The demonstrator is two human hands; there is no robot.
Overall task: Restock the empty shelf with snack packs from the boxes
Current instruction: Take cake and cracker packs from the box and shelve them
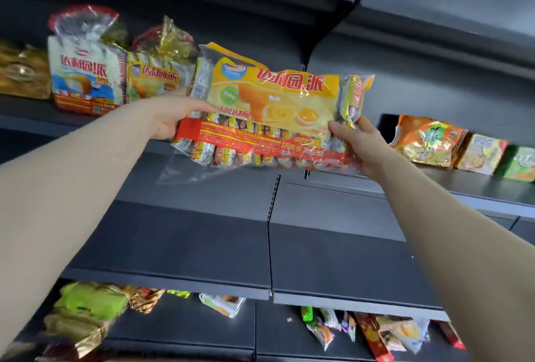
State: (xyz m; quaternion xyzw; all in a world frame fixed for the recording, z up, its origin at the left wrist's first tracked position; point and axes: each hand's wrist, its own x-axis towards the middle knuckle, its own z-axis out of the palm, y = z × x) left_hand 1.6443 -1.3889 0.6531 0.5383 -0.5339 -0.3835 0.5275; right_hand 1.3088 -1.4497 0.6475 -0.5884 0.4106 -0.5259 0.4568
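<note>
**Pack held at both ends, level with the upper row**

The left hand [170,118] has its grip closed on the left end of the yellow snack pack [272,101], thumb laid on the front film and fingers hidden behind. The right hand [362,147] has its grip closed on the pack's lower right corner, fingers curled round the edge. Two grips suit this load, I judge: the pack is a wide, soft bag of many small wrapped cakes, and held by one end it would probably sag and fold. It hangs in the air with its printed face to the camera, tilted a little down to the right, resting on no shelf.

Just left of the pack stands a second yellow pack [156,72], and beyond that a white and red pack [86,72] with the same lettering. Both are upright on the upper shelf [29,114], faces outward. The held pack is level with them at the open end of that row, so the spot beside the second yellow pack looks like its place. Right of the pack, past the black upright [315,52], orange and green bags [425,139] lean on the neighbouring shelf. Below the pack runs the dark middle shelf [202,246], and under that lie loose bags [86,312]. No boxes are in view.
</note>
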